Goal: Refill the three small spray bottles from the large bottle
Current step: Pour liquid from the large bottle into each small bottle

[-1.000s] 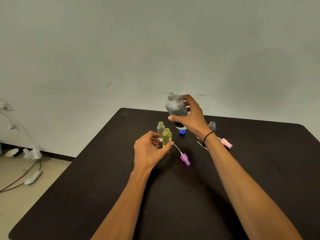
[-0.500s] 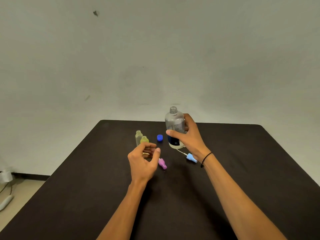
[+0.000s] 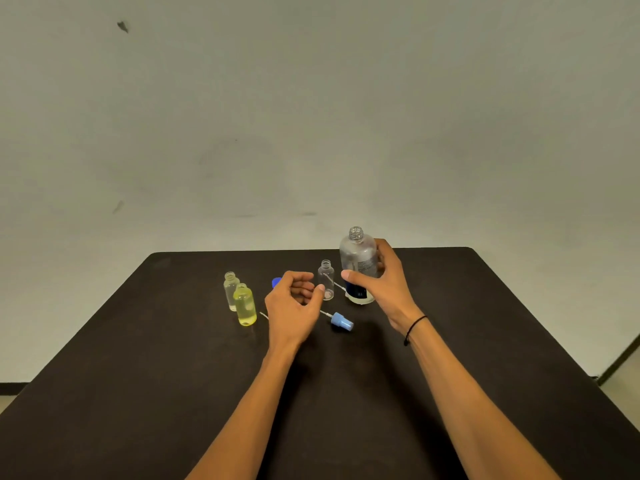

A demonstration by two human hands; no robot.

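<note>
On matte black table [image 3: 173, 393], right hand [image 3: 382, 285] fingers wrap clear round large bottle [image 3: 358, 261].

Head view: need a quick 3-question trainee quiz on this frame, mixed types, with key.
1. True or false: the large bottle has its cap on.
2. Which small bottle stands nearest the left hand?
A. the yellow bottle
B. the clear bottle
C. the pale bottle behind the yellow one
3. Fill in: the blue spray head lies on the ____.

Key
1. False: its neck is open, and the right hand grips its body.
2. B.
3. table, near the left hand, screwed onto no bottle.
</note>
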